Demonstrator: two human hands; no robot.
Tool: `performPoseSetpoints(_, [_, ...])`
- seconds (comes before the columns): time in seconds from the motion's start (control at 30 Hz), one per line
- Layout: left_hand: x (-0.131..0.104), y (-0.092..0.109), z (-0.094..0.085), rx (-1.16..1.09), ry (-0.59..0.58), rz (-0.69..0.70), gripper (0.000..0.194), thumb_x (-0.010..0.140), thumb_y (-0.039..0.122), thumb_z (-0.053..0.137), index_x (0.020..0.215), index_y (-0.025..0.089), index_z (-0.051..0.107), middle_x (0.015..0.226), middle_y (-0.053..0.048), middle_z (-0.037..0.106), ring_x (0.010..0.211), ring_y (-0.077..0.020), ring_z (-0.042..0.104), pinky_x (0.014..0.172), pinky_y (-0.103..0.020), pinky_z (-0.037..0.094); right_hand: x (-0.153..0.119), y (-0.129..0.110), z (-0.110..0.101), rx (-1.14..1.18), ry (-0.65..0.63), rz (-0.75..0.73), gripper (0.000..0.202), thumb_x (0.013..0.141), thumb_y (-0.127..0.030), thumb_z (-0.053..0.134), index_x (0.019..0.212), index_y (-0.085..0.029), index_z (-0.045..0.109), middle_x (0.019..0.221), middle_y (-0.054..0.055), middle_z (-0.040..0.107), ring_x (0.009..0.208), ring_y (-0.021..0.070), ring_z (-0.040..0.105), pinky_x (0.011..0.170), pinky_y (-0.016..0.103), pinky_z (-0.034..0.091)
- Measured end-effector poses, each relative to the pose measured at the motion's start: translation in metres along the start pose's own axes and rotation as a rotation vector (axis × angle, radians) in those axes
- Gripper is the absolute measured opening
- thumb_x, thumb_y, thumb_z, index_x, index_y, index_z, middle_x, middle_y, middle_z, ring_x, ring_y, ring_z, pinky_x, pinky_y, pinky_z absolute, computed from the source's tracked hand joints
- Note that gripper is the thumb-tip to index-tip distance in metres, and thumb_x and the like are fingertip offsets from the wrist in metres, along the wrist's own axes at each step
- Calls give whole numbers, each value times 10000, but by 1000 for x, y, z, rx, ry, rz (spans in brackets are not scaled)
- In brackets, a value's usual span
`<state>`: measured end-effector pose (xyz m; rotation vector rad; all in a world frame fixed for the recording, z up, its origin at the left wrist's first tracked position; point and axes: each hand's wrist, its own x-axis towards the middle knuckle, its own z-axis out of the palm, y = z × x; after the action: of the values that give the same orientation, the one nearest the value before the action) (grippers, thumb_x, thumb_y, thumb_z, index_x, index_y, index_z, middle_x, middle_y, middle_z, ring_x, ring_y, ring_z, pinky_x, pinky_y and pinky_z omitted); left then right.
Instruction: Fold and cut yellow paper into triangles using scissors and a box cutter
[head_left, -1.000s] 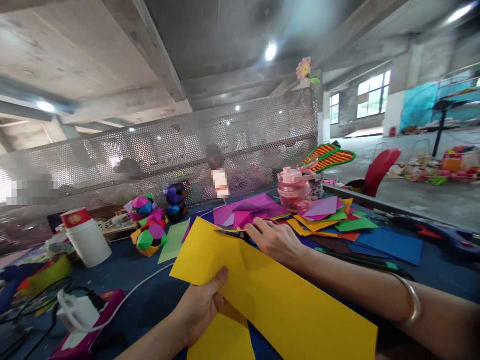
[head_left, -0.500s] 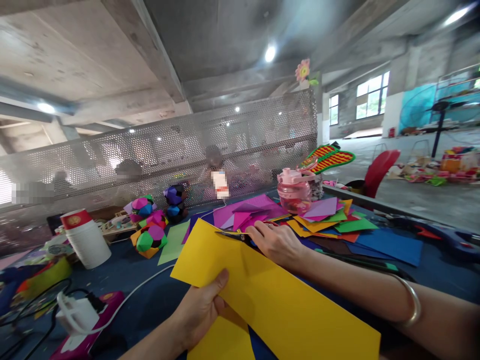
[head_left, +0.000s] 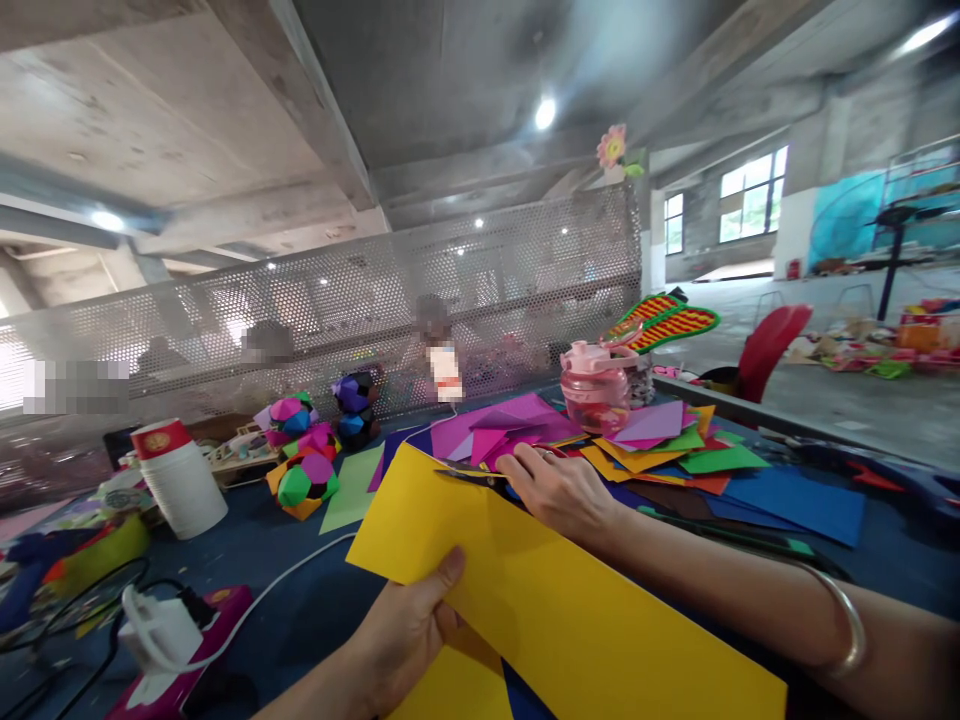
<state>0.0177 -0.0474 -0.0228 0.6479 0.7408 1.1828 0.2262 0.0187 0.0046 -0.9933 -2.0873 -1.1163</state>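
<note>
A large yellow sheet (head_left: pixel 585 600) of paper or thin foam, the kind I cannot tell, stretches across the front of the view. My left hand (head_left: pixel 412 630) pinches it from below, thumb on top. Another yellow piece (head_left: pixel 457 680) hangs beneath that hand. At the sheet's far edge, my right hand (head_left: pixel 562 490) is closed round a pair of scissors (head_left: pixel 472 476). Their dark blades lie along the yellow edge, pointing left, and the handles are mostly hidden by my fingers.
Coloured sheets (head_left: pixel 690 440) lie piled behind my right arm, beside a pink jug (head_left: pixel 595 390). Faceted coloured balls (head_left: pixel 307 482), stacked paper cups (head_left: pixel 180 480) and a purple power strip (head_left: pixel 225 620) with cables stand left. A perforated metal screen (head_left: pixel 510 260) closes the back.
The view has shifted slightly, so most things appear a little further right. Both hands keep their hold, and the scissors stay at the same part of the yellow sheet.
</note>
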Motion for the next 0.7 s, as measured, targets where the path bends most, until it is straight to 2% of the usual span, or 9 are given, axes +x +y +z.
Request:
performPoseSetpoints(0.33, [0,-1,-3,14,5,-1,732,848,137,744,1495,218,410,1324,-131,653,1208,-327,626,1090,-481,479,-1,3,-1,35,10,-37,158,903,-99,475,901,-179,611,767,34,618,602,141,555,496,294,233])
performPoseSetpoints(0.53, [1,0,0,-18,24,-13,771,826,124,762,1501,190,395,1283,-140,678,1191,-329,637,1089,-478,477,-2,3,1,52,14,-49,156,887,-89,473,884,-172,606,753,36,608,575,127,521,488,294,209])
performPoseSetpoints(0.7, [2,-1,2,-32,21,-5,737,857,100,719,1507,198,385,1269,-138,686,1177,-308,650,1095,-461,470,-2,2,1,69,25,-41,139,879,-101,488,877,-173,606,746,34,612,570,134,525,488,299,196])
